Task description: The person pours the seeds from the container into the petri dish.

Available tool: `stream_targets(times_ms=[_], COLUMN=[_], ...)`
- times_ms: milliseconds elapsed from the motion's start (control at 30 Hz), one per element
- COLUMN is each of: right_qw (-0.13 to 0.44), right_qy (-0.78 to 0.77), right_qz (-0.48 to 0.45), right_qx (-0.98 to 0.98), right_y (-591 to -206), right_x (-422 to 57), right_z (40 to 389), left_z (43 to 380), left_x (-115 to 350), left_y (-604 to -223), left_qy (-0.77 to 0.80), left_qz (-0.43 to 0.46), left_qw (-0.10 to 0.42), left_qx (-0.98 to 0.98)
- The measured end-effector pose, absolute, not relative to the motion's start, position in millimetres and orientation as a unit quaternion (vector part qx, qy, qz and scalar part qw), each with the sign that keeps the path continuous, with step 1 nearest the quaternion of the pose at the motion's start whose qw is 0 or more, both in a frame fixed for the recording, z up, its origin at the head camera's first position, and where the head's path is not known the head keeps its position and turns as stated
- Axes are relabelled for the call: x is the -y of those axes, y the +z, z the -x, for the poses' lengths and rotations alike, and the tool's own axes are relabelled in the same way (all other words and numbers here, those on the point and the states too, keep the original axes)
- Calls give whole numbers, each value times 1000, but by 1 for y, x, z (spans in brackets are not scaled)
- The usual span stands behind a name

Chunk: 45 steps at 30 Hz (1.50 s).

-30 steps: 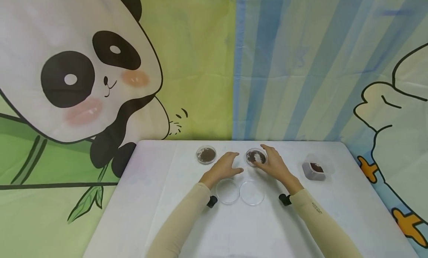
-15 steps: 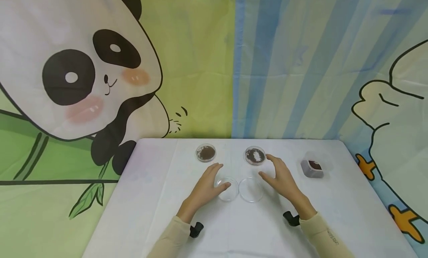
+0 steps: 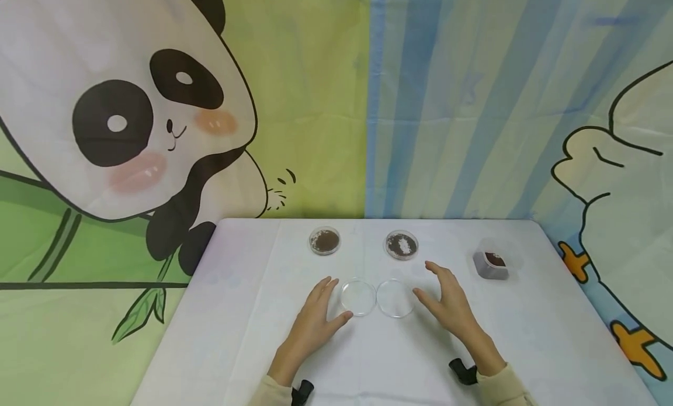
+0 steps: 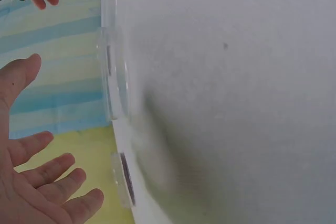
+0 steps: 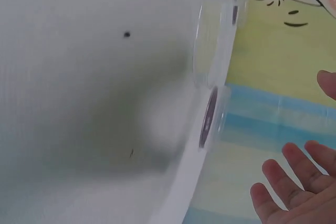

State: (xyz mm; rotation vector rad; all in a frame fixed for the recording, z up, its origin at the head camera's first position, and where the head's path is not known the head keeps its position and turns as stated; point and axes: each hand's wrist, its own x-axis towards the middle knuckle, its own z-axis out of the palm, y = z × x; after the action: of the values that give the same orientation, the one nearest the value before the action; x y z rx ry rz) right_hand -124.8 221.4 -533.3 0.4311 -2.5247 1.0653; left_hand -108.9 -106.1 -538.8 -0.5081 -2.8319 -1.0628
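Two round petri dishes of dark brown soil, the left one (image 3: 325,242) and the right one (image 3: 401,245), stand at the back of the white table. White patches show in the soil, the largest in the right dish. Nearer the person lie two clear round lids, a left lid (image 3: 358,297) and a right lid (image 3: 395,298), side by side. My left hand (image 3: 311,319) hovers left of the lids, fingers spread and holding nothing. On their other side, my right hand (image 3: 453,304) is likewise spread and bare. Both wrist views show the fingers (image 4: 55,174) (image 5: 286,179) apart.
A small grey plastic tub (image 3: 491,267) of brown soil stands at the right of the table (image 3: 252,336), with a clear round piece behind it. Behind the table hangs a backdrop printed with a panda (image 3: 173,120) and stripes.
Both hands have drawn back toward the person and apart. The right hand has left the right soil dish, and the left hand has come away from between the dishes. Dishes and lids stay put.
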Motion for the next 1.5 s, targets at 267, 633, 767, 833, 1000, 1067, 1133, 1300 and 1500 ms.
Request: stream_targets(times_ms=[267,633,767,833,1000,1067,1133,1300,1500], right_qw=[222,247,187,157,94,77,67,59,67], right_qy=[376,333,323,328,360,371,376,393,419], right_qz=[-88,80,150,171,202,204,203,207,209], right_qx=[895,906,915,916,906,903,901,894,881], right_y=[-524,-521,-526,-530,-537,-539,-540,-543,-547], right_x=[-254,-330,-348,-354,-360,-362,-363,-367,-366], right_z=[136,153,156,158,160,161,162,165,167], left_z=[116,128,132,134,136,136,137,140,142], left_x=[113,117,116,115,114,113,112,108,106], left_y=[-546,-552,-553,-553,-553,-554,-555,-556,-556], left_qy=[-349,-306,-279,-268,-246,-238,-232,-231,-226], left_qz=[157,156,156,156,146,141,139,138,135], left_qw=[22,-20,-35,-41,-63,-72,-77,-83,-87], left_qx=[924,939,947,950,956,958,960,960,961])
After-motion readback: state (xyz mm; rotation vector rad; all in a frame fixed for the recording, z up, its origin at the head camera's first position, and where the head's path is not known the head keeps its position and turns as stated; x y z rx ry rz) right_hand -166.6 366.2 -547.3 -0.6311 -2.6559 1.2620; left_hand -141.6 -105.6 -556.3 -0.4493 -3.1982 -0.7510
